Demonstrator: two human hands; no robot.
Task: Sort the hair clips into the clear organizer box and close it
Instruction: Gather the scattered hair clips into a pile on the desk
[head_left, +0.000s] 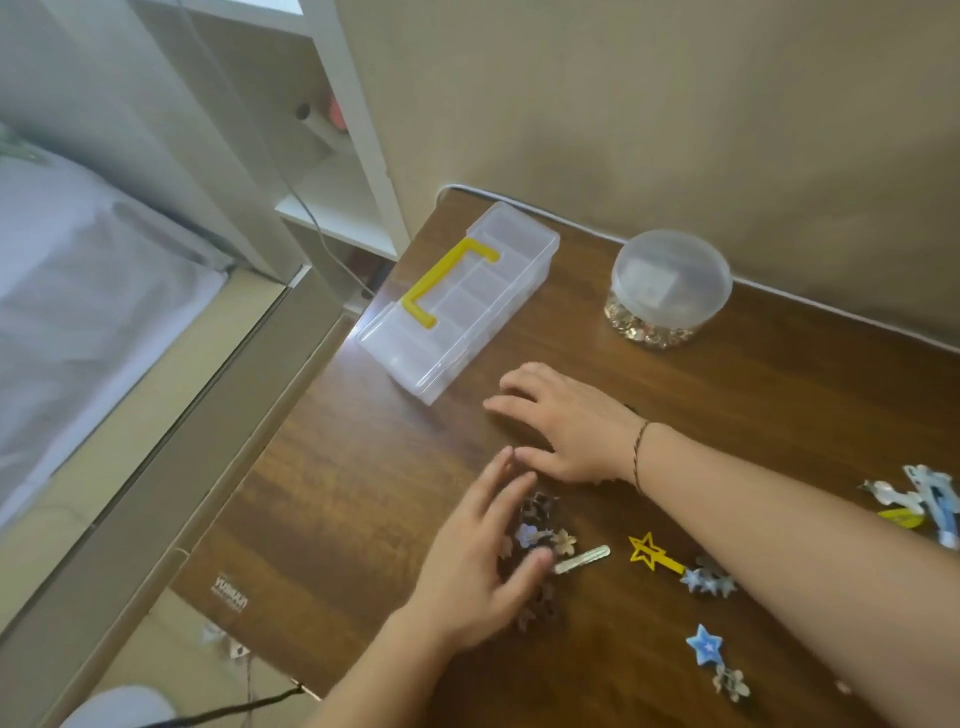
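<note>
The clear organizer box with a yellow handle lies shut at the back left of the wooden table. My left hand rests over a small heap of flower hair clips, thumb beside a silver clip; its fingers are spread. My right hand lies flat on the table in front of the box, fingers apart, holding nothing. A yellow star clip, grey star clips, a blue star clip and a flower clip lie to the right.
A round clear tub with gold pieces at its bottom stands at the back by the wall. Blue, silver and yellow clips lie at the far right. The table's left edge drops toward a bed and a white shelf.
</note>
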